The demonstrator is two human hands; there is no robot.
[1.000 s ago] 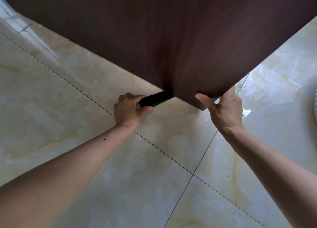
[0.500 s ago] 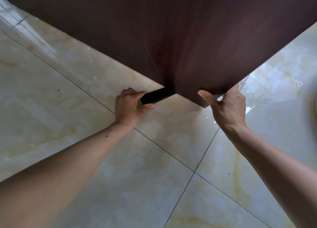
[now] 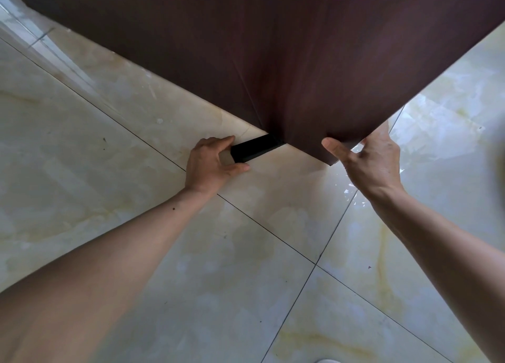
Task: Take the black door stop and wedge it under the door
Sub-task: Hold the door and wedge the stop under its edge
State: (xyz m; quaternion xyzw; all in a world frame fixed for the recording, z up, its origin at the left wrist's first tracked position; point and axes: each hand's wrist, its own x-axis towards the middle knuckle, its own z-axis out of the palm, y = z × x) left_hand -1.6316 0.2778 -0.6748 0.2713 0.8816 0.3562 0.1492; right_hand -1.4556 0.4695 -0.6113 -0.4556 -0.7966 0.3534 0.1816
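The black door stop [image 3: 252, 149] lies on the tiled floor with its thin end under the bottom corner of the dark brown door [image 3: 287, 62]. My left hand [image 3: 211, 163] is at the stop's thick end, fingers spread around it, thumb and forefinger on either side. My right hand [image 3: 366, 157] grips the door's bottom edge near the corner, thumb on the near face and fingers behind it.
Glossy cream marble tiles [image 3: 109, 171] with dark grout lines cover the floor. A pale blurred object [image 3: 500, 182] shows at the right edge, and a small white thing [image 3: 326, 360] at the bottom edge.
My left hand's fingers have loosened and spread from a closed grip on the stop's end. The door and my right hand have barely moved.
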